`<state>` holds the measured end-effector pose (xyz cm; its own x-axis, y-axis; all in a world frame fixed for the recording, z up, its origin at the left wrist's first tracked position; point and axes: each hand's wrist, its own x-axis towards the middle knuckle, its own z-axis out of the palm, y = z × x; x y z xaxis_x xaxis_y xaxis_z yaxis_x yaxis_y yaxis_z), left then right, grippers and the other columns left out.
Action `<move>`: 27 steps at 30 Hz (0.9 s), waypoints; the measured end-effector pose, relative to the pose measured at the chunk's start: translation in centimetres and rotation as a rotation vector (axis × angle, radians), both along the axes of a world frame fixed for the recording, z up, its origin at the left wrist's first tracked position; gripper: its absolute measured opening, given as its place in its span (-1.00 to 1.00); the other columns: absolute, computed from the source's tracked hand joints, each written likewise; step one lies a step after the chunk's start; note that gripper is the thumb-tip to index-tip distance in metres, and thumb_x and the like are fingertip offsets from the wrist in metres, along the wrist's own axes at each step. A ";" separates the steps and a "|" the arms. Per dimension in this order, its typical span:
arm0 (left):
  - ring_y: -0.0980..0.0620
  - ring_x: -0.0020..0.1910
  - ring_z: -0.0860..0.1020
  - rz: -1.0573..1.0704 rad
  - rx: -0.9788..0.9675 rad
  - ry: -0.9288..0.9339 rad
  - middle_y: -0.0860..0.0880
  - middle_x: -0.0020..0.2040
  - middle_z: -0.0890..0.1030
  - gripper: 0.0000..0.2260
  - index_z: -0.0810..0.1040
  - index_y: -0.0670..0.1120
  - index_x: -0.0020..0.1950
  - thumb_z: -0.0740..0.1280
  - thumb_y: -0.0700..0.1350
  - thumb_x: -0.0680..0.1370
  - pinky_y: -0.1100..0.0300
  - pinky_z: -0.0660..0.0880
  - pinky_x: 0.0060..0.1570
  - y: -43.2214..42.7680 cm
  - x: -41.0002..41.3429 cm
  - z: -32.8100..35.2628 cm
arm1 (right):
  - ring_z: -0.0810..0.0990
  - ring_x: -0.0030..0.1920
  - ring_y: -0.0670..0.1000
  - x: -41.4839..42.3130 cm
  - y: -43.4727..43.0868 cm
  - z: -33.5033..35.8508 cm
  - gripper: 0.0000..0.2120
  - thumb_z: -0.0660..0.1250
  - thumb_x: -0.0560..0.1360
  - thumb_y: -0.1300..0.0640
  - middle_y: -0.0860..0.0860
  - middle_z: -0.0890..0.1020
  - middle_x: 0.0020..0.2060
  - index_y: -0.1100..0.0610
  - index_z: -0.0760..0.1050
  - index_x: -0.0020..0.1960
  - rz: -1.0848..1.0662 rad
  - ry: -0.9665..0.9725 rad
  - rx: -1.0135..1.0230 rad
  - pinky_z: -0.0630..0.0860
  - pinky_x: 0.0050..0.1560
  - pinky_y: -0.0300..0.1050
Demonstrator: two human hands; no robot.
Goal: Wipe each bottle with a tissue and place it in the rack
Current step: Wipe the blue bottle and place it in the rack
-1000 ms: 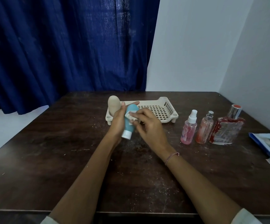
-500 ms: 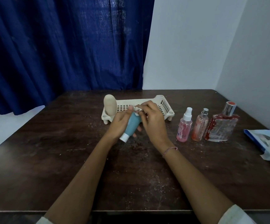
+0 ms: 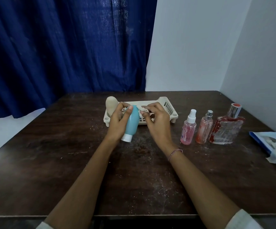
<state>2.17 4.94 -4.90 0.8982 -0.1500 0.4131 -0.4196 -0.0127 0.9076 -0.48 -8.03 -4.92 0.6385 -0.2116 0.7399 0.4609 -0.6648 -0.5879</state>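
My left hand [image 3: 117,123] grips a teal tube-shaped bottle [image 3: 132,123], its white cap pointing down toward me. My right hand [image 3: 157,123] pinches a small crumpled tissue [image 3: 142,110] at the bottle's upper end. Both hands hover just in front of the cream slotted rack [image 3: 168,106]. A beige bottle [image 3: 111,104] stands at the rack's left end. To the right stand a pink spray bottle [image 3: 188,129], an orange-pink spray bottle [image 3: 204,129] and a square glass perfume bottle [image 3: 226,126].
A blue tissue packet [image 3: 272,144] with a tissue sticking out lies at the table's right edge. The dark wooden table [image 3: 51,162] is dusty. A blue curtain hangs behind on the left, and white walls close in behind and on the right.
The tissue in my right hand has moved from the bottle's side up to its upper end. The teal bottle stays in my left hand, a little more upright.
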 end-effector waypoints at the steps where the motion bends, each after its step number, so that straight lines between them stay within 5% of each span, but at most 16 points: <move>1: 0.19 -0.29 0.55 0.003 -0.023 0.010 0.01 -0.18 0.57 -0.89 0.42 -0.07 -0.05 0.21 -0.06 0.61 0.28 0.50 -0.31 0.1 0.2 -0.1 | 0.48 -0.11 -0.14 0.0 0.1 -0.1 -0.83 0.37 0.46 0.23 -0.02 0.53 -0.13 0.26 0.59 0.04 0.015 -0.002 0.020 0.38 -0.08 -0.45; 11: -0.08 -0.08 0.64 -0.142 -0.462 0.157 -0.12 -0.06 0.69 -0.90 0.32 -0.11 0.02 0.09 -0.10 0.65 0.00 0.57 -0.03 0.1 0.1 0.7 | 0.54 -0.26 -0.26 -0.5 0.7 -0.1 -0.84 0.47 0.38 0.23 -0.18 0.58 -0.20 0.09 0.58 -0.07 0.249 0.242 0.241 0.55 -0.15 -0.30; 16: -0.04 -0.09 0.65 -0.089 -0.500 0.112 -0.11 -0.13 0.69 -0.87 0.30 -0.14 0.04 0.08 -0.09 0.66 0.14 0.60 -0.16 0.4 -0.2 0.9 | 0.57 -0.30 -0.23 -1.0 0.7 0.0 -0.82 0.48 0.35 0.30 -0.11 0.61 -0.23 0.10 0.57 -0.13 0.386 0.363 0.225 0.58 -0.20 -0.30; 23: 0.03 -0.17 0.65 -0.015 -0.488 0.057 -0.11 -0.13 0.68 -0.87 0.28 -0.14 0.09 0.10 -0.09 0.65 0.21 0.57 -0.28 0.4 -0.7 1.3 | 0.58 -0.30 -0.27 -1.2 0.5 -0.2 -0.80 0.48 0.33 0.34 -0.06 0.64 -0.23 0.25 0.63 -0.05 0.449 0.404 -0.023 0.50 -0.17 -0.43; 27: -0.01 -0.14 0.65 -0.027 -0.431 0.027 -0.15 -0.05 0.67 -0.90 0.29 -0.13 0.08 0.12 -0.11 0.65 0.12 0.60 -0.26 0.2 -0.6 1.1 | 0.54 -0.26 -0.16 -1.3 -0.7 0.4 -0.80 0.49 0.35 0.25 0.02 0.65 -0.17 0.18 0.65 -0.02 0.457 0.348 -0.370 0.47 -0.19 -0.40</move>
